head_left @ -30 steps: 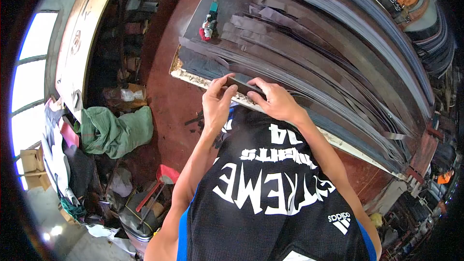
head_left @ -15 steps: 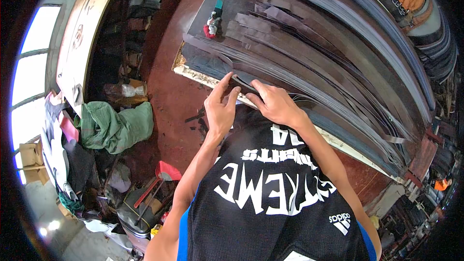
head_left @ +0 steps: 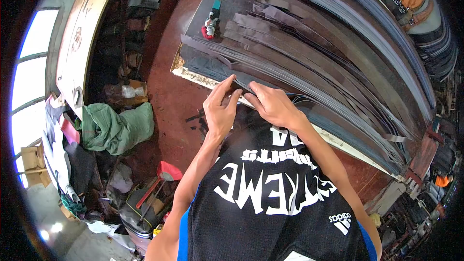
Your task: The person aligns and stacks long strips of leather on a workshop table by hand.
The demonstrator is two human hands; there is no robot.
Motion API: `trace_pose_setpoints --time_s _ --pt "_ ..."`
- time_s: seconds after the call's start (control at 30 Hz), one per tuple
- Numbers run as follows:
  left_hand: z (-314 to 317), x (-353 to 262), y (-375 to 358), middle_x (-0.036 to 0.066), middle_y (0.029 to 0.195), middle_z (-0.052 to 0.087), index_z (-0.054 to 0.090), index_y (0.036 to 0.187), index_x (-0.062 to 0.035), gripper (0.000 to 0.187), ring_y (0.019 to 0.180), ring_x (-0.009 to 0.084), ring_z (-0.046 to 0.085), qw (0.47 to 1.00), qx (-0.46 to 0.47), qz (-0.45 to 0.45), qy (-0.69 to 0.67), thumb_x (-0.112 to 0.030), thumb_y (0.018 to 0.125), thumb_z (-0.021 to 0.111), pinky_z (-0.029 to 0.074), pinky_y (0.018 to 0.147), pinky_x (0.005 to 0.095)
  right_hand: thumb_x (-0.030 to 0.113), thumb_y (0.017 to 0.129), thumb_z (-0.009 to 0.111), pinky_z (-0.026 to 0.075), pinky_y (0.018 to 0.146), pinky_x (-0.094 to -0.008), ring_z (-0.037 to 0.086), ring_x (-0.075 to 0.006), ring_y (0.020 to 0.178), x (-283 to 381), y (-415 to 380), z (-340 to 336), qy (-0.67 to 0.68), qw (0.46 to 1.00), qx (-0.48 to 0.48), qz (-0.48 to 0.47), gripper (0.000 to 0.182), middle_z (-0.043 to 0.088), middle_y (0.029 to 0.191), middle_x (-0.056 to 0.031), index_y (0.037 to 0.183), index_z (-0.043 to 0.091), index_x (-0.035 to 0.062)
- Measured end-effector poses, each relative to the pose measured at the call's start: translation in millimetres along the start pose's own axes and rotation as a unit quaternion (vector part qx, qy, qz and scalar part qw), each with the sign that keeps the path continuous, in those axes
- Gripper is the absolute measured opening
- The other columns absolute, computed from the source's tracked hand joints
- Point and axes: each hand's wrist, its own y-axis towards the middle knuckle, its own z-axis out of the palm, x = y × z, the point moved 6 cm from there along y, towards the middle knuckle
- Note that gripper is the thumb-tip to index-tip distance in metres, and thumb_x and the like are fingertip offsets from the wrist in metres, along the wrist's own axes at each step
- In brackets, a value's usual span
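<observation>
My left hand (head_left: 221, 108) is at the table's near edge, its thumb and fingers closed about the end of a dark strip (head_left: 240, 85). Close beside it, my right hand (head_left: 274, 106) pinches the same strip between thumb and fingers. The strip looks like thin leather or similar sheet; its lower side is hidden by my hands. Just beyond my fingers lies a stack of long grey-black strips (head_left: 299, 85), running away to the right. More brown strips (head_left: 309, 48) are spread in overlapping rows behind it.
On the table (head_left: 232, 0) sits a small tool with a teal end and red part (head_left: 210, 25). A thick bundle of strips (head_left: 367, 24) lies along the far side. A green sack (head_left: 116, 128) and a red dustpan (head_left: 168, 171) are on the floor to the left.
Both hands stay by the table edge with the strip between them. The right hand has shifted slightly left and down, and the strip's visible part now looks smaller.
</observation>
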Motion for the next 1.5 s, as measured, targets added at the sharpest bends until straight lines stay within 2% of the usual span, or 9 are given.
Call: trace_pose_setpoints --time_s 0.23,0.4,0.63,0.93,1.0,1.23,1.33,1.43,1.5 --pt "0.4 -3.6 1.2 0.014 0.123 0.072 0.069 0.128 0.0003 0.04 0.097 0.0163 0.071 1.0 0.011 -0.004 0.022 -0.002 0.089 0.075 0.056 0.081 0.0285 0.035 0.104 0.056 0.054 0.07 -0.0551 0.067 -0.0481 0.086 -1.8 1.5 0.7 -0.009 0.999 0.033 0.022 0.038 0.069 0.101 -0.0261 0.119 0.055 0.0005" --pt "-2.0 -8.1 3.2 0.01 0.113 0.074 0.07 0.128 -0.0016 0.041 0.087 0.0105 0.068 0.994 0.006 0.077 0.072 0.001 0.088 0.075 0.055 0.068 0.0243 0.036 0.104 0.056 0.053 0.067 -0.0566 0.066 -0.0491 0.082 -0.9 3.0 0.9 -0.006 0.999 0.039 0.021 0.036 0.069 0.091 -0.0263 0.113 0.054 0.0013" --pt "-0.9 0.2 1.2 0.014 0.111 0.074 0.07 0.126 0.0002 0.039 0.086 0.0148 0.071 0.998 0.019 0.027 0.054 -0.003 0.087 0.077 0.056 0.072 0.0278 0.034 0.104 0.055 0.052 0.066 -0.0571 0.066 -0.0498 0.08 -1.8 3.0 3.7 -0.001 0.999 0.036 0.017 0.033 0.068 0.086 -0.0261 0.111 0.053 0.0021" --pt "-7.7 -10.8 0.7 0.013 0.098 0.073 0.071 0.121 -0.0005 0.036 0.081 0.0177 0.07 0.993 -0.021 0.089 0.072 -0.005 0.087 0.077 0.055 0.071 0.0298 0.025 0.102 0.061 0.049 0.068 -0.0551 0.064 -0.049 0.086 -0.2 3.9 1.9 0.018 0.998 0.037 0.036 0.028 0.067 0.092 -0.0264 0.115 0.054 0.0011" --pt "-6.2 -8.1 1.8 0.012 0.099 0.075 0.072 0.122 0.0006 0.036 0.087 0.0146 0.071 0.996 0.015 0.021 0.087 -0.004 0.087 0.077 0.055 0.078 0.0292 0.024 0.101 0.062 0.05 0.067 -0.054 0.065 -0.0478 0.085 -2.1 3.9 2.4 0.019 1.0 0.012 0.015 0.026 0.068 0.091 -0.0254 0.114 0.055 0.0016" --pt "-5.6 1.1 -0.6 0.011 0.096 0.074 0.072 0.116 0.0015 0.029 0.084 0.0124 0.069 0.998 0.023 -0.02 0.058 -0.004 0.088 0.077 0.055 0.077 0.0282 0.024 0.102 0.059 0.052 0.07 -0.0561 0.066 -0.0483 0.085 -1.2 5.1 5.2 0.008 0.999 0.032 0.003 0.026 0.068 0.089 -0.027 0.115 0.054 0.002" --pt "-11.6 1.2 0.9 0.012 0.091 0.072 0.073 0.113 -0.0015 0.027 0.079 0.0207 0.069 0.999 0.007 -0.037 0.009 -0.005 0.087 0.076 0.054 0.071 0.0316 0.025 0.101 0.059 0.052 0.069 -0.0562 0.067 -0.0475 0.084 -1.9 6.6 9.5 -0.004 0.999 0.049 0.011 0.026 0.069 0.087 -0.0256 0.115 0.055 0.0028" --pt "-15.3 0.2 10.7 0.014 0.093 0.073 0.074 0.109 -0.0019 0.022 0.084 0.026 0.07 0.995 0.08 0.035 0.056 -0.004 0.087 0.074 0.055 0.075 0.0353 0.023 0.099 0.064 0.052 0.068 -0.0547 0.067 -0.047 0.085 -9.3 9.4 16.2 -0.013 0.996 0.082 0.037 0.028 0.069 0.09 -0.0272 0.117 0.058 0.003" --pt "-13.3 13.9 18.0 0.016 0.097 0.073 0.074 0.105 -0.002 0.019 0.086 0.0309 0.069 0.981 0.116 0.069 0.142 -0.004 0.086 0.073 0.055 0.078 0.039 0.026 0.1 0.06 0.053 0.066 -0.0557 0.068 -0.0464 0.08 -17.7 10.1 24.3 -0.026 0.997 0.069 -0.009 0.029 0.07 0.087 -0.0244 0.118 0.054 0.0039"
